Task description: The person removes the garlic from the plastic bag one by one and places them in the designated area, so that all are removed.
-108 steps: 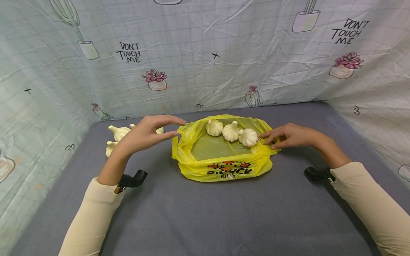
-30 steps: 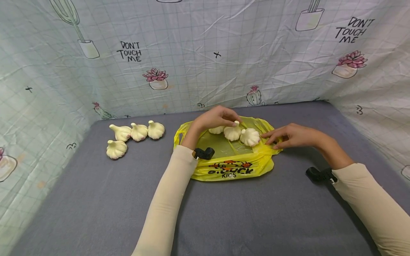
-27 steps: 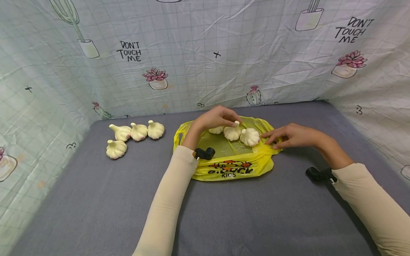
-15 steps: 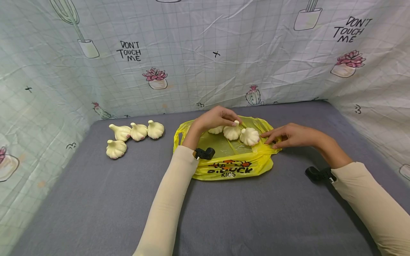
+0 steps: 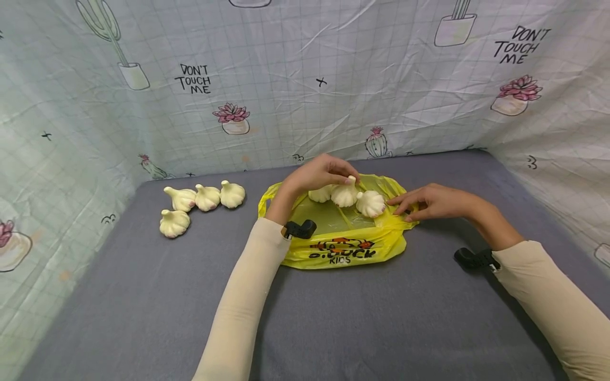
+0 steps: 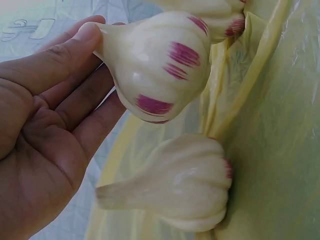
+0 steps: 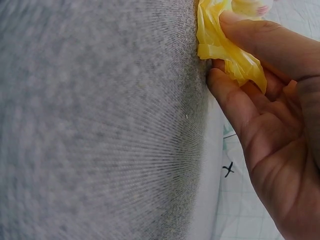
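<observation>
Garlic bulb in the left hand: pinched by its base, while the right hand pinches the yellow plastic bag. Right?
Wrong end: the left wrist view shows the left hand pinching the garlic bulb by its stem. The right hand does pinch the yellow plastic bag.

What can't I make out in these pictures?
Head view: part of the thin yellow plastic bag, behind the beige-sleeved left arm.
Head view: the top of the bag's leftmost round cream garlic bulb, behind the bare left hand.
Left wrist view: much of the uppermost purple-streaked cream bulb, cut off by the top edge.
Right wrist view: most of the pink-marked pale bulb, cut off by the top edge.
</observation>
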Tool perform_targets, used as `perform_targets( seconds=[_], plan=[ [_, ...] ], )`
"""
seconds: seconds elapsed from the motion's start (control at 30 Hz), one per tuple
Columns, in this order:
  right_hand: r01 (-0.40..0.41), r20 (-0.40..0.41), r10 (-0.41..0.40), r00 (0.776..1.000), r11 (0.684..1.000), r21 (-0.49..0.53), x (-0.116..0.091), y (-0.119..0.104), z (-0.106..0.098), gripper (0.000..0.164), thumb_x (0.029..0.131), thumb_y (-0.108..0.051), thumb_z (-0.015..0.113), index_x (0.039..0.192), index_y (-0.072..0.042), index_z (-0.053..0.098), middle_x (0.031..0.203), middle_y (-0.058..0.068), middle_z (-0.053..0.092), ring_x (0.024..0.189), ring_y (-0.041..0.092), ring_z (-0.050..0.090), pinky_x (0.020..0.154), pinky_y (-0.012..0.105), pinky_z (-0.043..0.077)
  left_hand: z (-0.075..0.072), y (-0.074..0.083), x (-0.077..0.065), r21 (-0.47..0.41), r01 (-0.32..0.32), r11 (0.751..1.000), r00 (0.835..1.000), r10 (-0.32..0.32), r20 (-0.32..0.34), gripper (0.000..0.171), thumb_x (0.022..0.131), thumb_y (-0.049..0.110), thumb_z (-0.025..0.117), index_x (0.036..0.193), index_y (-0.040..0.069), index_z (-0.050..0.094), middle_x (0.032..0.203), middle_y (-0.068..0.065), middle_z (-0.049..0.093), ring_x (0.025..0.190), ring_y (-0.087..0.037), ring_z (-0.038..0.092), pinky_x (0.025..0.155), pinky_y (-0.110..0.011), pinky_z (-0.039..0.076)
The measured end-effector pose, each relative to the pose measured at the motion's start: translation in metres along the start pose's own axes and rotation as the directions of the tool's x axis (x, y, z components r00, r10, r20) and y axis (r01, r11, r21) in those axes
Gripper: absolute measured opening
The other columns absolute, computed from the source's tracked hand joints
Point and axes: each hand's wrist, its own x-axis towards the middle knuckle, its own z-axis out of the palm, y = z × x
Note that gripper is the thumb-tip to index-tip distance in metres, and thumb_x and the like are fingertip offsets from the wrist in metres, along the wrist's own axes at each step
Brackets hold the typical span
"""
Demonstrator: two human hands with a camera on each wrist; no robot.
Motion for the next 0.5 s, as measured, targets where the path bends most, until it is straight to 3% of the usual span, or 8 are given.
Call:
perform_targets(
  seconds=[0.17, 0.5],
  plan=[
    [0.005, -0.002, -0.005, 1.0, 1.0, 0.0, 0.0, 0.001, 0.001, 0.024, 0.098, -0.018, 0.071, 0.121, -0.014, 0.075, 0.145, 0.018, 0.056, 0.093, 0.005, 0.061, 0.072, 0.025, 0.054, -0.003, 0.01, -0.01, -0.016, -0.028, 0.999, 1.0, 0.028, -0.005, 0.023, 0.102, 0.012, 0.063, 0.123, 0.009, 0.074, 0.122, -0.007, 0.072, 0.111, -0.011, 0.066, 0.097, -0.028, 0.052],
    [0.0, -0.002, 0.0, 1.0, 1.0, 0.025, 0.0, 0.003, 0.0, 0.024, 0.098, -0.019, 0.071, 0.121, -0.015, 0.075, 0.146, 0.018, 0.056, 0.091, 0.005, 0.06, 0.072, 0.025, 0.053, -0.009, 0.02, -0.022, 0.013, -0.063, 0.998, 0.997, 0.062, 0.034, 0.023, 0.102, 0.009, 0.062, 0.122, 0.006, 0.074, 0.125, -0.014, 0.07, 0.114, -0.012, 0.065, 0.098, -0.029, 0.051]
  ],
)
